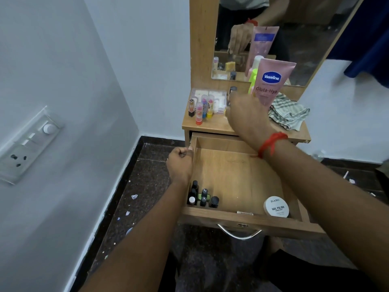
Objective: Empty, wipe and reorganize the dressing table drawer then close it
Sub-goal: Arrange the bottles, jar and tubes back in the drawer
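Your forearms filled the foreground, both reaching toward the table [214, 125]. Your left hand [180, 163] was curled into a fist just outside the left wall of the drawer [231, 165], with the thumb tip touching the wall's top edge; nothing showed inside the fist. Your right hand [246, 116], with a red thread [271, 143] round the wrist, was stretched over the tabletop, its back toward you and blurred. Its fingers were hidden close to a small dark-capped bottle [232, 89], so I cannot tell whether they held anything or were spread.

You had the drawer pulled well out, its metal handle [240, 232] toward you. A cluster of nail polishes [202, 197] stood upright in its front left corner, and a white jar [276, 206] labelled nail polish sat in the front right corner. Something small and pale lay against the front wall between them, too small to make out.

On the tabletop, lipsticks [200, 108] stood upright at the left, in front of a clear box [210, 94]. A pink tube [273, 81] stood cap-down before the mirror [305, 49], with a green bottle [252, 80] just beside it on its left. A checked cloth [288, 114] lay crumpled at the right end. A switch panel [27, 144] was on the wall to your left.
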